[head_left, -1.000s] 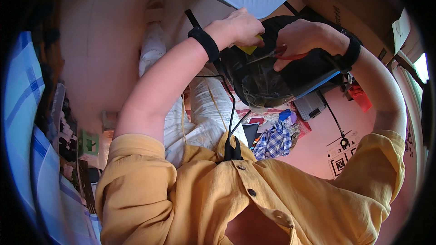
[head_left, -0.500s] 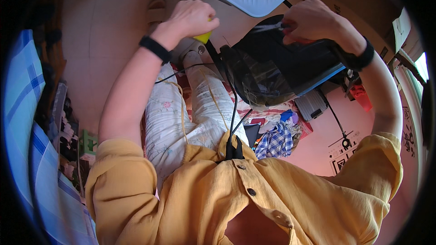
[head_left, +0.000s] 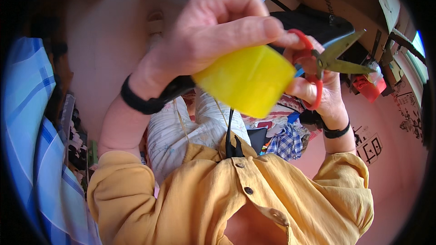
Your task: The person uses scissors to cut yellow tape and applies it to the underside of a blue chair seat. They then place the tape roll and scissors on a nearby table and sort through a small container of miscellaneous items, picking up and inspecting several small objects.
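Pinches a smooth, glossy, bright-yellow squarish sheet (head_left: 247, 81) under the thumb of the left hand (head_left: 218, 31), with fingers curled, above white patterned trousers (head_left: 169, 122). Grips red-handled metal scissors (head_left: 320, 62) in the right hand (head_left: 330, 93), with digits at the loops and blades spread rightward. Shows dark printed marks (head_left: 374, 147) on the pink wall (head_left: 395, 177), hard to read. Leaves the sheet's lower edges free, with open room beneath.

The sheet (head_left: 247, 81) is yellow, the scissors (head_left: 321, 62) red-handled, the cloth (head_left: 286, 142) blue-and-white checked.
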Motion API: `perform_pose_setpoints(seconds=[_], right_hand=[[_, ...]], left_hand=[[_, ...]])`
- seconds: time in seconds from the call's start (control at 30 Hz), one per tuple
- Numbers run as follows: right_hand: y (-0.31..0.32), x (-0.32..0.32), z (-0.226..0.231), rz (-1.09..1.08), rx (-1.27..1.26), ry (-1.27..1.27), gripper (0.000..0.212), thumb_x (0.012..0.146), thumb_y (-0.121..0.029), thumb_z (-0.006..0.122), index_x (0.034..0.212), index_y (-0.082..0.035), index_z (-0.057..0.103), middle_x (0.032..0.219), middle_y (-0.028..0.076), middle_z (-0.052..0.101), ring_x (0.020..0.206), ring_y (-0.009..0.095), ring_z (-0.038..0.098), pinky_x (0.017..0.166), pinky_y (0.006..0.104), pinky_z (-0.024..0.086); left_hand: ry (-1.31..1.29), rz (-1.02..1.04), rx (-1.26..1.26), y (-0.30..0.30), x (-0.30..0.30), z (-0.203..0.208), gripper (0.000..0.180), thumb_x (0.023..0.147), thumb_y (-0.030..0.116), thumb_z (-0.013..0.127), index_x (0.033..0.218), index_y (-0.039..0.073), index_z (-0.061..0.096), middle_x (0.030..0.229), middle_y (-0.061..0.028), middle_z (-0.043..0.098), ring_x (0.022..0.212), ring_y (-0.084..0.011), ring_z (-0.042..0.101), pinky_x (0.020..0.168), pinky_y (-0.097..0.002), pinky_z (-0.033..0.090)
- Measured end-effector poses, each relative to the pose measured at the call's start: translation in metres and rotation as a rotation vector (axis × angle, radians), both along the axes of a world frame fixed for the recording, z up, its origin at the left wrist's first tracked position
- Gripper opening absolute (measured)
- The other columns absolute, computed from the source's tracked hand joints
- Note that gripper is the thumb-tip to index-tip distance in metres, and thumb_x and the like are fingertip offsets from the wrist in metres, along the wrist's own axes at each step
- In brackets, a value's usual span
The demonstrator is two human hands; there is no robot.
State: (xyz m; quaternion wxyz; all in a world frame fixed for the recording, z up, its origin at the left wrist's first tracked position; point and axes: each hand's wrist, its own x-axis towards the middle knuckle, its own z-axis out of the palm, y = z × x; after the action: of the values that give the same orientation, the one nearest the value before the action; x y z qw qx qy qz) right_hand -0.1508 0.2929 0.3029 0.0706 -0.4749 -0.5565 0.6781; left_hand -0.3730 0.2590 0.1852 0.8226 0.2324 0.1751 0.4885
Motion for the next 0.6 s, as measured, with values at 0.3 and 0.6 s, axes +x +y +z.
perform_pose_setpoints(seconds=[0.3, 0.6], right_hand=[[-0.006, 0.063, 0.016, -0.366, 0.034, -0.020, 0.049, 0.084, -0.019, 0.084, 0.127, -0.005, 0.065, 0.111, 0.005, 0.072, 0.104, 0.017, 0.068, 0.095, 0.0312, 0.051], [-0.025, 0.075, -0.035, -0.642, 0.346, 0.006, 0.041, 0.089, -0.020, 0.079, 0.125, -0.005, 0.065, 0.113, 0.005, 0.071, 0.106, 0.016, 0.066, 0.096, 0.0304, 0.050]], left_hand=[[0.370, 0.478, -0.017, -0.004, 0.049, -0.017, 0.026, 0.101, 0.031, 0.062, 0.095, 0.007, 0.067, 0.086, 0.0027, 0.063, 0.082, -0.0078, 0.059, 0.074, -0.0236, 0.048], [0.782, -0.084, 0.191, -0.112, 0.108, 0.017, 0.055, 0.095, 0.026, 0.063, 0.139, -0.005, 0.050, 0.124, -0.0264, 0.061, 0.116, -0.0393, 0.059, 0.100, -0.0435, 0.046]])
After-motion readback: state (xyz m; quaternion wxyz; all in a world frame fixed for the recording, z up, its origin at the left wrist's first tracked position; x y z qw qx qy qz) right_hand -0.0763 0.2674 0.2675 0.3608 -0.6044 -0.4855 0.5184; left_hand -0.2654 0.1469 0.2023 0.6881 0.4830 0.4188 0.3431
